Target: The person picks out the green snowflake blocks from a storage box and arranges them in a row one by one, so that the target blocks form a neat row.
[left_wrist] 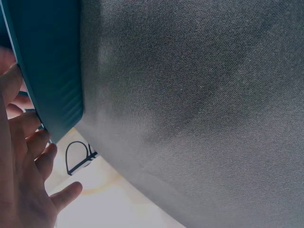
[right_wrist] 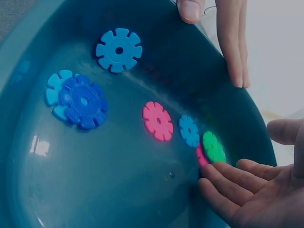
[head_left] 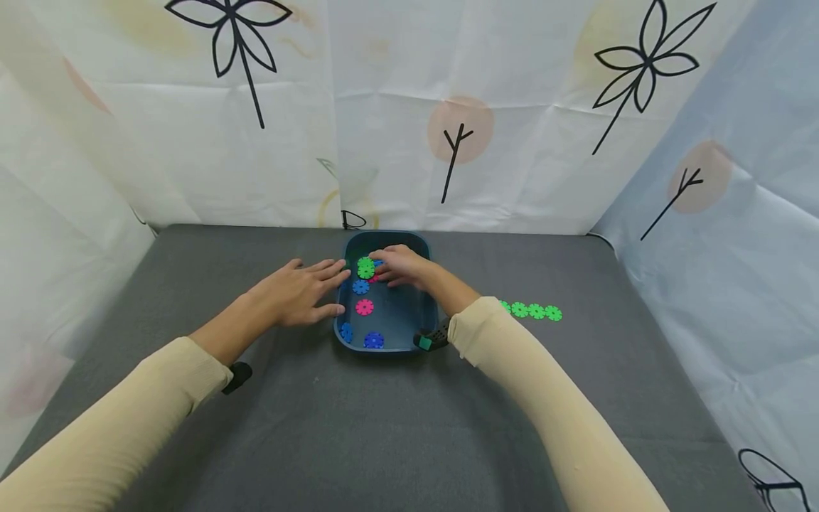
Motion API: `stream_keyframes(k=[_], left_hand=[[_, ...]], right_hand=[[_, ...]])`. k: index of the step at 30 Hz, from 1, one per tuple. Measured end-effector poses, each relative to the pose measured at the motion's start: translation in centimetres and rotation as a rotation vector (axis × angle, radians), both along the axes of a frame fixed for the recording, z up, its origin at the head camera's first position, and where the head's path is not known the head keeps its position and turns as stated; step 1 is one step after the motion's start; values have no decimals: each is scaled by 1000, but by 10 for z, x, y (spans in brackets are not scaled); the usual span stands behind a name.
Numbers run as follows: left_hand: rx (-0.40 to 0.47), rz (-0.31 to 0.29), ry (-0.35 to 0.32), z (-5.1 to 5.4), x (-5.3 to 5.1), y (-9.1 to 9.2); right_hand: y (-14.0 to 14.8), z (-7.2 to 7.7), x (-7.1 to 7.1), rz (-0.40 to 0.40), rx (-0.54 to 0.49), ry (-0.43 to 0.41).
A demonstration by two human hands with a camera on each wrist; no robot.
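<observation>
A dark blue-green plastic tub (head_left: 406,320) holds several notched, flower-like plastic discs. My left hand (head_left: 297,293) reaches over from the left, its extended fingers touching the tub's left rim. Inside the far part of the tub is my right hand (head_left: 403,267), fingers loosely extended and thumb apart. Its fingertips lie beside a green disc (right_wrist: 213,146) and a partly covered pink disc (right_wrist: 201,156); whether they touch is unclear. Nearer in the tub are a blue disc (head_left: 361,286), another pink disc (head_left: 365,307) and a dark blue disc (right_wrist: 83,101) overlapping a lighter one.
Right of the tub, a row of several green discs (head_left: 536,311) lies on the grey tabletop (head_left: 384,427), partly behind the right sleeve (head_left: 512,355). A printed white curtain (head_left: 397,128) hangs behind the table and along its sides.
</observation>
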State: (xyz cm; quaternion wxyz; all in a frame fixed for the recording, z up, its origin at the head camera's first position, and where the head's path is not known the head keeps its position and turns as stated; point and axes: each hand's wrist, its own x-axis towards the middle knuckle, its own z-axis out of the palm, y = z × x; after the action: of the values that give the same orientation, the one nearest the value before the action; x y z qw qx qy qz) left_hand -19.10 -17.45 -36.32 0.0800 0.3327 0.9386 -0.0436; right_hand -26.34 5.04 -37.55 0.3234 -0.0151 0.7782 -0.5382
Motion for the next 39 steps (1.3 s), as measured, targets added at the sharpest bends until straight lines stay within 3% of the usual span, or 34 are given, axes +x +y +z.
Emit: stream_keyframes(k=[8, 20, 34, 39], left_hand=[[4, 4, -10, -1, 0, -1], [8, 0, -13, 0, 1, 0], [14, -13, -5, 1, 0, -3], [27, -19, 2, 1, 1, -3]], right_hand=[[-9, -3, -1, 3, 23, 44], [-15, -9, -1, 13, -33, 28], [-21, -11, 12, 62, -120, -23], [-24, -16, 16, 39, -151, -35]])
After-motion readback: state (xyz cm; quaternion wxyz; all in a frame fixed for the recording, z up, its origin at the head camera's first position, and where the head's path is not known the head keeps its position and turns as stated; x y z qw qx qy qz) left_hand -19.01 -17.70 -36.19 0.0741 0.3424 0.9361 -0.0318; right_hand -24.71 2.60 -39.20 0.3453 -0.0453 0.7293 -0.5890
